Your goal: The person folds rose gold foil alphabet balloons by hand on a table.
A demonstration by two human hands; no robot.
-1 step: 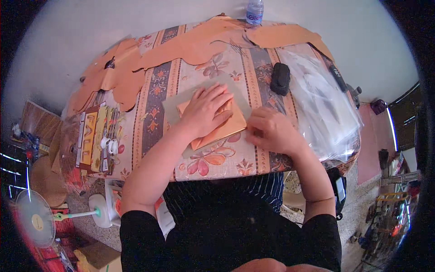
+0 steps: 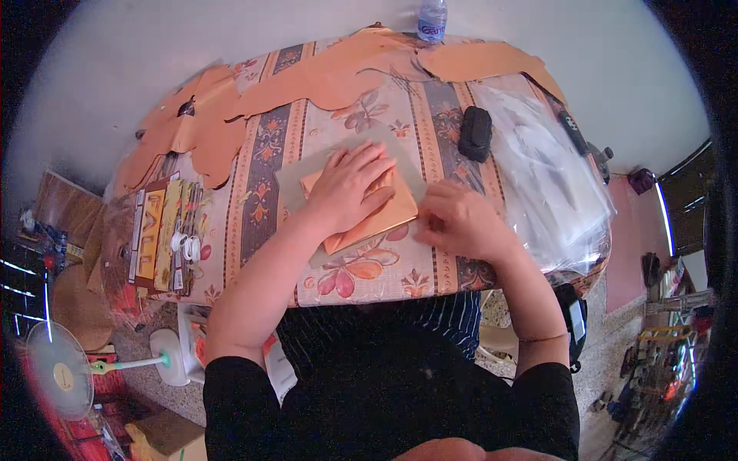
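Note:
Under my left hand point(image 2: 354, 188) lies a folded tan-orange piece point(image 2: 388, 215) with a smooth, slightly shiny surface, its kind not certain. The palm and outstretched fingers rest flat across its top. Beneath it is a flat grey board point(image 2: 290, 184) that sticks out on the far and left sides. My right hand point(image 2: 465, 219) is at the piece's right corner, with fingers curled and pressed together. What those fingertips hold, if anything, is hidden.
Large tan sheets with curved outlines point(image 2: 307, 77) spread along the table's far side. A black case point(image 2: 476, 134) and clear plastic sheets point(image 2: 550, 180) lie on the right. Booklets point(image 2: 157, 234) with a white cable point(image 2: 186, 247) are at left. A bottle point(image 2: 432, 21) stands at the back.

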